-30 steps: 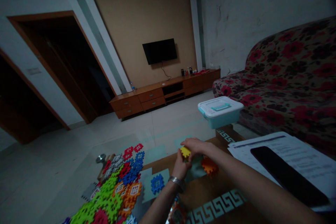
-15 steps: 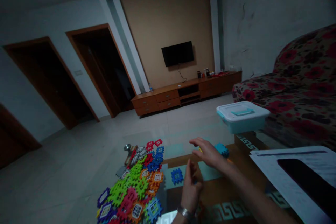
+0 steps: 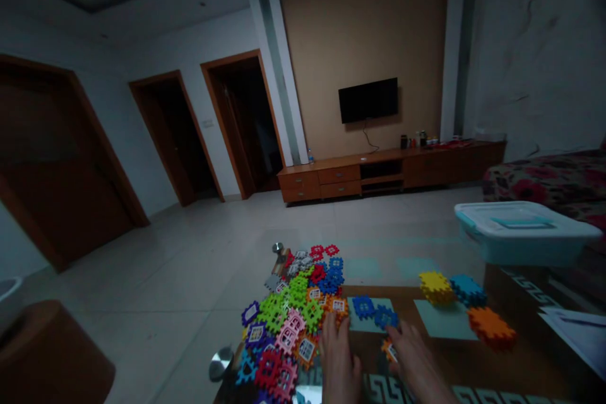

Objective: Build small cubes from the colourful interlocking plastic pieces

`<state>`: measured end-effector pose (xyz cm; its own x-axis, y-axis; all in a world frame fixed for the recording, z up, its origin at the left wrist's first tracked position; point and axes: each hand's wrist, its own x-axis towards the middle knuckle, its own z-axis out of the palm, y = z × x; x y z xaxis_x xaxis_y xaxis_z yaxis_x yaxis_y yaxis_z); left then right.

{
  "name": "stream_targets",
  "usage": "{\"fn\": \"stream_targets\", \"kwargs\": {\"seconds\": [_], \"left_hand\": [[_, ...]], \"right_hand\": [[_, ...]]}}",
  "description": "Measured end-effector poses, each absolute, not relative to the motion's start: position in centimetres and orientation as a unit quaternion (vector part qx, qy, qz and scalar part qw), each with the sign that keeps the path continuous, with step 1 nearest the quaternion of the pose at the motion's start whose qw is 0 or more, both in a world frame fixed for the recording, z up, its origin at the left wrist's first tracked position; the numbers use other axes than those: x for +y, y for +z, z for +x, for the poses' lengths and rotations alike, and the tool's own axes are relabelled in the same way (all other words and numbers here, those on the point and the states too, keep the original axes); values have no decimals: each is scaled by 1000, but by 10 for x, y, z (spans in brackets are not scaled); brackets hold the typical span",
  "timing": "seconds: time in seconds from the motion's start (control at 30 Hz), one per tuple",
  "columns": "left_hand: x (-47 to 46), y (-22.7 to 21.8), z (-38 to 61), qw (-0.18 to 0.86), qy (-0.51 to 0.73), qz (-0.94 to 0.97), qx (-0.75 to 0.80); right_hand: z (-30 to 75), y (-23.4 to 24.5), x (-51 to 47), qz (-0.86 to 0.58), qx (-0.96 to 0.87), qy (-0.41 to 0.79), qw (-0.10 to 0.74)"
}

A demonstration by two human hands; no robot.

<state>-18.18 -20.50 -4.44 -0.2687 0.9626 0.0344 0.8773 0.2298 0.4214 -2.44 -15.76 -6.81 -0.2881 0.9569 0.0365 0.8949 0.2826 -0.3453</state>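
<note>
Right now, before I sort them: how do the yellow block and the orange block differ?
The yellow block sits on the pale mat, while the orange block overlaps the mat's corner onto the table. The yellow block looks thicker than the orange block. Both are notched plastic pieces.

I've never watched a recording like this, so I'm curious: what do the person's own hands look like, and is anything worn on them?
The left hand and right hand are bare, with no gloves, cables or markers on them. Only the hands show, so sleeves or anything at the wrists cannot be told.
</note>
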Motion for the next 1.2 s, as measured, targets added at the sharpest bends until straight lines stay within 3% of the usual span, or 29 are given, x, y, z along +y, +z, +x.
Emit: {"fn": "stream_targets", "kwargs": {"seconds": [0.2, 0.4, 0.77, 1.03, 1.2], "left_hand": [[-197, -36, -228, 40, 168, 567, 805], [-184, -47, -262, 23, 202, 586, 785], [-206, -26, -264, 13, 291, 523, 801], [-216, -30, -286, -18, 254, 486, 836], [-214, -39, -291, -89, 219, 465, 853]], "right_hand": [[-44, -84, -131, -541, -792, 146, 243], [-57, -75, -147, -496, -805, 145, 292], [-96, -51, -194, -348, -880, 227, 231], [-78, -42, -181, -515, -841, 117, 117], [-81, -42, -186, -477, -854, 136, 159]]}}
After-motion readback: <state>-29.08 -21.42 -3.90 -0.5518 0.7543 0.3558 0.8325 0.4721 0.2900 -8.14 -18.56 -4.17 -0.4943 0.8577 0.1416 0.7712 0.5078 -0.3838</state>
